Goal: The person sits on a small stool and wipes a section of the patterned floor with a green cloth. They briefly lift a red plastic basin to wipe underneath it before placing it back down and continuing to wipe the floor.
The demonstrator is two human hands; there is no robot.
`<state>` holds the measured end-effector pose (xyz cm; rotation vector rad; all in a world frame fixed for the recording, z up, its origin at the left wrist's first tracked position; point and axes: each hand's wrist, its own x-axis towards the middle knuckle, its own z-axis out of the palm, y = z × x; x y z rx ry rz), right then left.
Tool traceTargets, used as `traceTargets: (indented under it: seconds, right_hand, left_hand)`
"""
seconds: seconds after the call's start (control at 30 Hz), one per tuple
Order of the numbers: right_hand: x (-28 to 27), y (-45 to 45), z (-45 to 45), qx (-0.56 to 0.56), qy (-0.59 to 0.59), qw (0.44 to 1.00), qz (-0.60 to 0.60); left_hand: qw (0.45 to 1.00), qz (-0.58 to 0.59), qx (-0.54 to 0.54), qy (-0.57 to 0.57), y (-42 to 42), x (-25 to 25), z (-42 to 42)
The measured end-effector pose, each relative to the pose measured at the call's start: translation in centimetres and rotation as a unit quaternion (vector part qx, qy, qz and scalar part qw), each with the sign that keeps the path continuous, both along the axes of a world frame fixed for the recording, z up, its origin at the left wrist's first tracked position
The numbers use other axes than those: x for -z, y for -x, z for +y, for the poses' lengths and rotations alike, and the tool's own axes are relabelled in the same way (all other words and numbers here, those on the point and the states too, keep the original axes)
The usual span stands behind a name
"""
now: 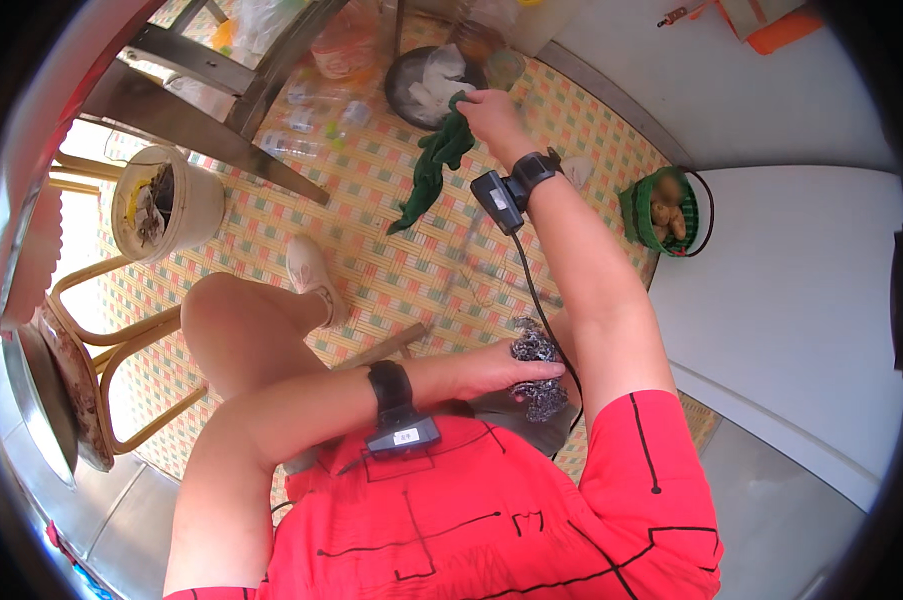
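A dark green cloth (435,161) hangs from my right hand (492,120), pinched at its upper end and dangling in a twisted strip above the floor. Just beyond that hand sits a round black basin (397,88) with crumpled white material (442,79) in it; I cannot tell what the material is. Close to my body, my left hand (507,371) grips a metal wire scourer (539,401), which bulges out on both sides of the fingers. A black cable (527,270) from the device on my right wrist runs down past the scourer.
Left stand a white bucket (207,199) with refuse and a bamboo-coloured chair frame (136,330). Plastic bottles (290,142) lie by a dark wooden leg (279,169). To the right, a green basket (635,214) holding potatoes (674,221) adjoins a white appliance-like surface (781,300).
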<state>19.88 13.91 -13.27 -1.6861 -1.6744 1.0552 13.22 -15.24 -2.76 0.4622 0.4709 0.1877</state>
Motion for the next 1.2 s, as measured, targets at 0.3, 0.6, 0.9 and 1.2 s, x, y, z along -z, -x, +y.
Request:
traceTargets:
  seconds: [0.3, 0.6, 0.9, 1.2]
  right_hand:
    - [-2.5, -0.8, -0.2, -0.047, -0.010, 0.998, -0.039]
    - [3.0, -1.9, -3.5, -0.063, -0.127, 0.990, -0.027]
    - [17.9, -8.8, -14.7, 0.227, -0.089, 0.968, -0.061]
    - [12.6, -13.0, -9.5, 0.295, -0.053, 0.918, 0.261]
  left_hand:
    - [0.989, -0.062, 0.039, -0.132, 6.0, -3.5, 2.5]
    - [0.969, 0.058, 0.194, -0.140, 12.6, -1.1, 5.3]
    - [0.835, 0.382, 0.149, -0.368, 15.2, -0.8, 11.2]
    - [0.886, 0.393, -0.074, -0.233, 17.2, -0.5, 14.6]
